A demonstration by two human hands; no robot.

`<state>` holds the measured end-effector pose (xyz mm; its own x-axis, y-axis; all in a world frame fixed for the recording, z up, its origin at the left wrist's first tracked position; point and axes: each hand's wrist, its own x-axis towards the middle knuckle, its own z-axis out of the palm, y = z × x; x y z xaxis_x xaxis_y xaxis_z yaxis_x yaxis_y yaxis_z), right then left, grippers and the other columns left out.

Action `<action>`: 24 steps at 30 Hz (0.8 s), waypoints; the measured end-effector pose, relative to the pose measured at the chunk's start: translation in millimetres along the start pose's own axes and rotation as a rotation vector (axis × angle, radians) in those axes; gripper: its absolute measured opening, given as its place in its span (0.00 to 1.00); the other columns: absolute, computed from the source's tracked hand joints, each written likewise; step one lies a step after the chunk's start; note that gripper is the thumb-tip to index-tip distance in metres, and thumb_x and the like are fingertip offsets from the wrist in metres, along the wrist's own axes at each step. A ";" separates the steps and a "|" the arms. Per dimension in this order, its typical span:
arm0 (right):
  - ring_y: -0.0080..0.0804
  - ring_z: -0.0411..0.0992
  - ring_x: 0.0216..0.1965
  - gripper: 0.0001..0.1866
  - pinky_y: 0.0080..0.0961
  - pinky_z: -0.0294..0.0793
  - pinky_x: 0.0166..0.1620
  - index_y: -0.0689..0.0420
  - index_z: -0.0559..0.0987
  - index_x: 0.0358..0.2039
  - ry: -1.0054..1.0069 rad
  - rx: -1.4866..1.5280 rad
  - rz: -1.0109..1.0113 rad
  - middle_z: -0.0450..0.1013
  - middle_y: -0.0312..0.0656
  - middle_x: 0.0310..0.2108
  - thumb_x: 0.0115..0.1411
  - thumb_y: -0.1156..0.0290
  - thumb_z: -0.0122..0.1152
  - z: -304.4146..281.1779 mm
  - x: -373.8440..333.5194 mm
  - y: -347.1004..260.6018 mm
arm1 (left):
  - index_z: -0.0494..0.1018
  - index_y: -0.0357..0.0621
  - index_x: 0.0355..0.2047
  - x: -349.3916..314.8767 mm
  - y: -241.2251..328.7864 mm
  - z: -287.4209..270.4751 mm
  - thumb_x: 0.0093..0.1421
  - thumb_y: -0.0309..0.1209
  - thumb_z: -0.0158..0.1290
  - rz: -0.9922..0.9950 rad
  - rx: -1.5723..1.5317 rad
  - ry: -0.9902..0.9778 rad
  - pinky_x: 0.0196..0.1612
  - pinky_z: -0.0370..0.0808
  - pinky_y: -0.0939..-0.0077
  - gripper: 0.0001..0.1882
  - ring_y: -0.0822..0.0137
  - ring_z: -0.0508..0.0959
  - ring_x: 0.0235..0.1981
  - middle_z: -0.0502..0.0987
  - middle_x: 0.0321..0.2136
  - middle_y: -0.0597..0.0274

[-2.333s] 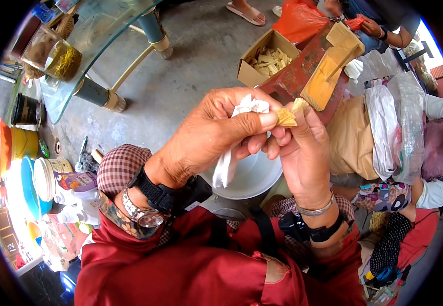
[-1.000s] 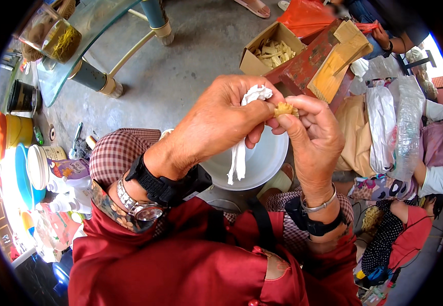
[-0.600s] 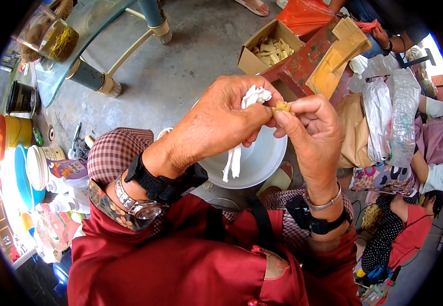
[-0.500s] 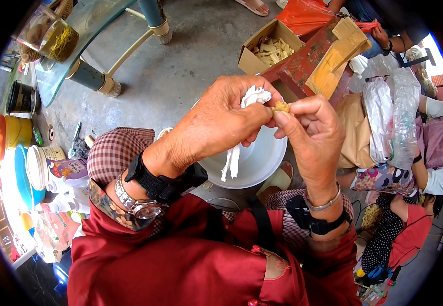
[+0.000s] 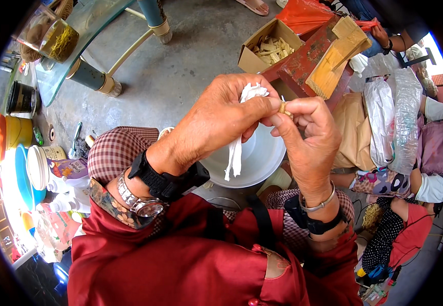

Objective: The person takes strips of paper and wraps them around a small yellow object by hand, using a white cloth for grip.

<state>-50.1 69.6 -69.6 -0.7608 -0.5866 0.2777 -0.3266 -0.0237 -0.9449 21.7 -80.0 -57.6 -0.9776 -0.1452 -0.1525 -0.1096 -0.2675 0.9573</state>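
My left hand point(image 5: 237, 108) is closed around a crumpled white cloth point(image 5: 236, 159), whose top bunches out above the thumb and whose end dangles below the palm. Between the fingertips of both hands sits a small yellowish-brown piece point(image 5: 282, 108), too small to identify. My right hand point(image 5: 308, 125) pinches it with thumb and forefinger, and my left thumb tip touches its other side. Underneath both hands is a white basin point(image 5: 265, 163), partly covered by them; its contents cannot be made out.
Ahead lie a cardboard box of pale strips point(image 5: 272, 50) and a red wooden bench point(image 5: 303, 61) bearing a wooden block point(image 5: 336, 58). A glass table point(image 5: 91, 30) stands far left, with tubs and bottles point(image 5: 71, 173) below. Other people sit at right beside brown paper point(image 5: 353, 132).
The small piece has turned between my fingertips and shows a narrower side. My right hand has shifted slightly left, and the hanging cloth has swung a little.
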 end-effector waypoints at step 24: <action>0.25 0.73 0.32 0.16 0.21 0.74 0.35 0.59 0.71 0.34 0.116 -0.201 -0.135 0.72 0.40 0.34 0.47 0.78 0.70 2.6 2.4 2.5 | 0.72 0.40 0.34 3.6 -9.3 0.7 0.63 0.33 0.51 0.068 -0.028 0.046 0.19 0.63 0.89 0.09 0.83 0.66 0.17 0.74 0.24 0.69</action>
<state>-51.2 66.0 -71.8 -0.7585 -0.4918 0.4275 -0.5252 0.0729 -0.8479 19.1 -77.4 -66.9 -0.9733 -0.2070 -0.0989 -0.0375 -0.2817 0.9588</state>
